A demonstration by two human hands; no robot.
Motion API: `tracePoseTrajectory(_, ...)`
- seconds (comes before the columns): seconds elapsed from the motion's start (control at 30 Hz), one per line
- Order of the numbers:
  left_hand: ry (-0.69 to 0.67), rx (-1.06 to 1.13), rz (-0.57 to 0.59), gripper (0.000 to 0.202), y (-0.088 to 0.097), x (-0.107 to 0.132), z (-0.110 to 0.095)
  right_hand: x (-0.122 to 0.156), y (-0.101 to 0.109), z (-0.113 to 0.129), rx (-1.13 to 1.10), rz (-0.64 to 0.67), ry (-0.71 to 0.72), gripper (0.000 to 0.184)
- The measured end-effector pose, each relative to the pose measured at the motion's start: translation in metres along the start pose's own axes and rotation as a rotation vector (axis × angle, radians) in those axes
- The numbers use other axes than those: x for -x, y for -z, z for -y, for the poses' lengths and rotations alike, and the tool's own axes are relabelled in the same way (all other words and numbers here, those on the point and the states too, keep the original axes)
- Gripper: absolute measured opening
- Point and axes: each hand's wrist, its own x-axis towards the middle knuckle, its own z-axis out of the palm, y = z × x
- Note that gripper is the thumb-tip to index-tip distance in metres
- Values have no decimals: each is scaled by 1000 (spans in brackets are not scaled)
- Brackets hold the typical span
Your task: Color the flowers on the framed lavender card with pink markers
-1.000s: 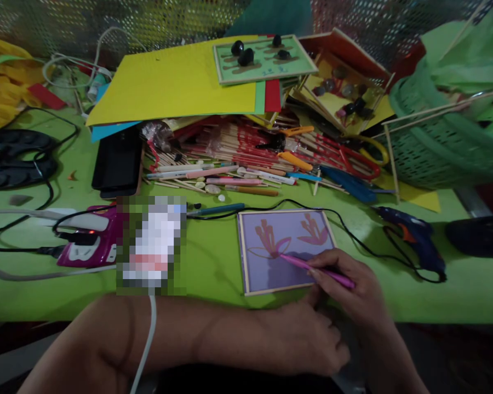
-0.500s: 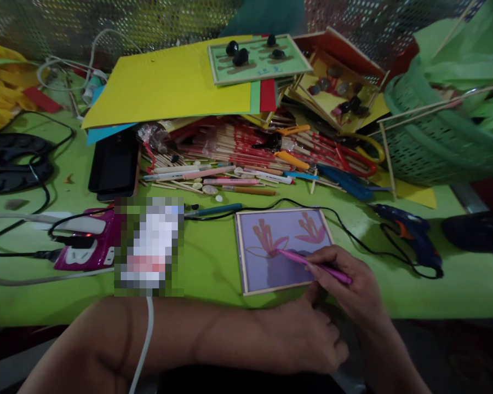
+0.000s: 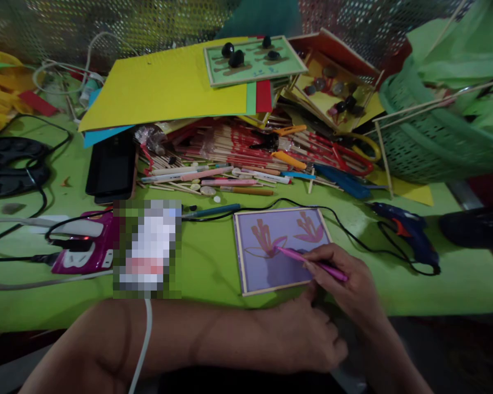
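Observation:
A pink felt-tip pen [image 3: 308, 261] is pinched in my right hand [image 3: 345, 276], its tip touching a small purple panel [image 3: 267, 276] edged with light wooden sticks. Drawn on the panel are two brown and pink plant-like shapes; the pen meets the left one, where one petal is only an outline. My left hand [image 3: 308, 334] rests knuckles-up along the table's front edge, just below the panel, fingers curled in. Its thumb lies close to the panel's lower edge and beneath my right hand. Its palm is hidden.
A blue glue gun [image 3: 408, 232] lies to the right, its black cable curving behind the panel. On the left are a blurred-out phone [image 3: 152, 246] and a pink power strip [image 3: 84, 243]. Pens, sticks, yellow card sheets [image 3: 168, 82] and a green basket [image 3: 439, 137] crowd the back.
The whole view has shifted slightly. The pen tip stays around the same petal of the left drawing, and both hands keep nearly the same pose.

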Motion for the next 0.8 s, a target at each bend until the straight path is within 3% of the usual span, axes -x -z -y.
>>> tracePoseTrajectory(0.8, -18, 6, -4, 7, -4, 1, 0, 3, -5, -1, 37, -180, -65, 8)
